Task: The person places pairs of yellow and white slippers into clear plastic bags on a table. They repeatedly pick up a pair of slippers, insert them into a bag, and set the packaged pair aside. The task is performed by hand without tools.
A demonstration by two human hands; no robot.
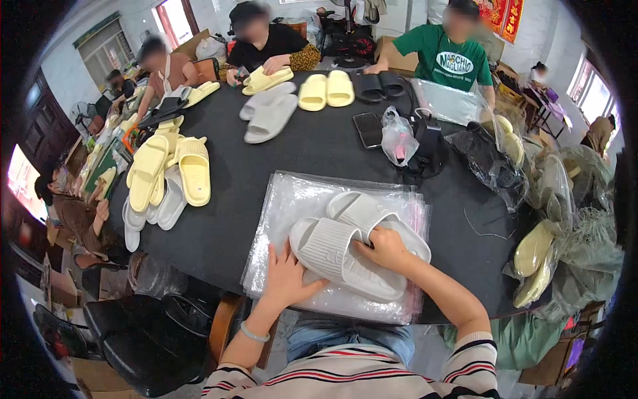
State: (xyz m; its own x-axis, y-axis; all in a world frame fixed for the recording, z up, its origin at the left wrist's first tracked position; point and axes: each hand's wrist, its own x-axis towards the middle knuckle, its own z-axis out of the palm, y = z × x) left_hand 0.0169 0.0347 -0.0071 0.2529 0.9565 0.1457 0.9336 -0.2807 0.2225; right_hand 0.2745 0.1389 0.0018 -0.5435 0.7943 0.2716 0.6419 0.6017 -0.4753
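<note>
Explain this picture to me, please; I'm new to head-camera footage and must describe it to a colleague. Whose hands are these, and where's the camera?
There is no machine here: a person works bare-handed. The single picture comes from a wide fisheye camera on that person's head, looking down, so straight edges bend near the rim.

The left hand is spread on a stack of clear plastic bags. The right hand grips a pair of light gray slippers where the two meet, above the bags.

The dark table also bears yellow slippers, black slippers, a phone and, at the right, pale yellow slippers in clear plastic. Co-workers are around it.
</note>
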